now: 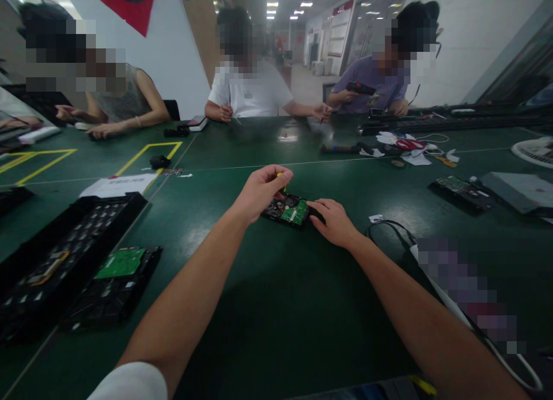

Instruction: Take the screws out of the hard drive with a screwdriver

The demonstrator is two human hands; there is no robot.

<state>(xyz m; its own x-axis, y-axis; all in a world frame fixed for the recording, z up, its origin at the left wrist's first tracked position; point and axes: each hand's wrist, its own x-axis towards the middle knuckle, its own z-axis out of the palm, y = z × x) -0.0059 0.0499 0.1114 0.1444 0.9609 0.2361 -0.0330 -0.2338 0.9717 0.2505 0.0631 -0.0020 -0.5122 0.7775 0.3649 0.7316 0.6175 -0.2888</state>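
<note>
Room is lying between the bare forearms [199, 279], toward the near edge of the green tabletop [294, 308]; a long black tray [82, 261] is blocking the left edge, a boxy, seemingly metal grey case [518, 191] the right.

Both forearms [207, 261] are extended forward. Left hand [261, 192] is raised, closed in a pinch — right hand [334, 220] is set lower, loosely curved.

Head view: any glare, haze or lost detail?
Head view: pale glare on the green tabletop beside the left forearm; milky haze over the far corridor; pixel blocks mask a patch at right; fine detail on the green circuit board too small to read.
</note>
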